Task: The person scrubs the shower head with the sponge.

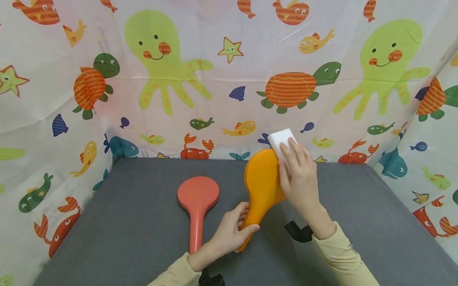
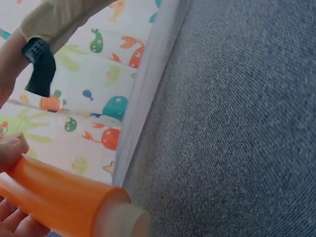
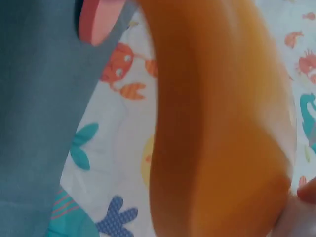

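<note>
My left hand [image 1: 229,230] grips the handle of an orange paddle [image 1: 262,176], which is raised and tilted with its round head up. In the left wrist view its orange handle [image 2: 64,195] ends in a pale tip. Held between the right hand's fingers and thumb is a white sponge-like block [image 1: 280,139]. The right hand [image 1: 300,182] keeps that block against the upper right edge of the paddle's head. The right wrist view is mostly filled by the blurred orange paddle [image 3: 222,118], with the white block [image 3: 294,219] partly visible at the lower right corner.
A coral-red paddle [image 1: 198,194] lies flat on the grey table [image 1: 143,222], left of the orange one. Its handle end is hidden behind the left forearm. A curtain [image 1: 222,99] printed with sea animals surrounds the table's back and sides. Dark straps [image 1: 298,232] show at the wrists.
</note>
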A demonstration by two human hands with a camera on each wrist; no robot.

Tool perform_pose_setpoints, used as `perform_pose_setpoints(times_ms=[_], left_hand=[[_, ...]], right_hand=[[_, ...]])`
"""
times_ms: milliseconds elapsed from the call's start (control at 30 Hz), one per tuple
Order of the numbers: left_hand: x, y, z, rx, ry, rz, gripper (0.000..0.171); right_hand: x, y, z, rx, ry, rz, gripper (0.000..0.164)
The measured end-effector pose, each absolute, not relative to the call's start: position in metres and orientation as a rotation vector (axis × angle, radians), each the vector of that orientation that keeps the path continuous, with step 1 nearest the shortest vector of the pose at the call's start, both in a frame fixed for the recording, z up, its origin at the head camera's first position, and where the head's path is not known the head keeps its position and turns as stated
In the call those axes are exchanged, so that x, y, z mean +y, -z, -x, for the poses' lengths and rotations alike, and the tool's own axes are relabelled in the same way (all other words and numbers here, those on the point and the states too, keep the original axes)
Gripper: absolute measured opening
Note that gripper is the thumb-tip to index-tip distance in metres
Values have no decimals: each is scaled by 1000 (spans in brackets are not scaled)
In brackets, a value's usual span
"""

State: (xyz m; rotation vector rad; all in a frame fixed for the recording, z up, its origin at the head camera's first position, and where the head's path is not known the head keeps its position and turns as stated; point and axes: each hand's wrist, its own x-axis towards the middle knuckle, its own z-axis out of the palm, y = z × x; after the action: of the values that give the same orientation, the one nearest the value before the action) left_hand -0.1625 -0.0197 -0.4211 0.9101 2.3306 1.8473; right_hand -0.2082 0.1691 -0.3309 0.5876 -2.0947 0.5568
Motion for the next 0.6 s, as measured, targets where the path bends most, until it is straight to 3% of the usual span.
perform_pose_setpoints(times_ms=[200, 367, 600], left_hand=[[-20, 425, 164, 2329, -1904, -936, 38], [-20, 424, 165, 2379, -1922, -979, 37], [-22, 422, 164, 2384, -1863, -936, 39]], right_hand=[[145, 346, 194, -2043, -413, -942, 37], [134, 353, 188, -1995, -246, -1169, 40], [157, 331, 211, -2032, -489, -798, 38]])
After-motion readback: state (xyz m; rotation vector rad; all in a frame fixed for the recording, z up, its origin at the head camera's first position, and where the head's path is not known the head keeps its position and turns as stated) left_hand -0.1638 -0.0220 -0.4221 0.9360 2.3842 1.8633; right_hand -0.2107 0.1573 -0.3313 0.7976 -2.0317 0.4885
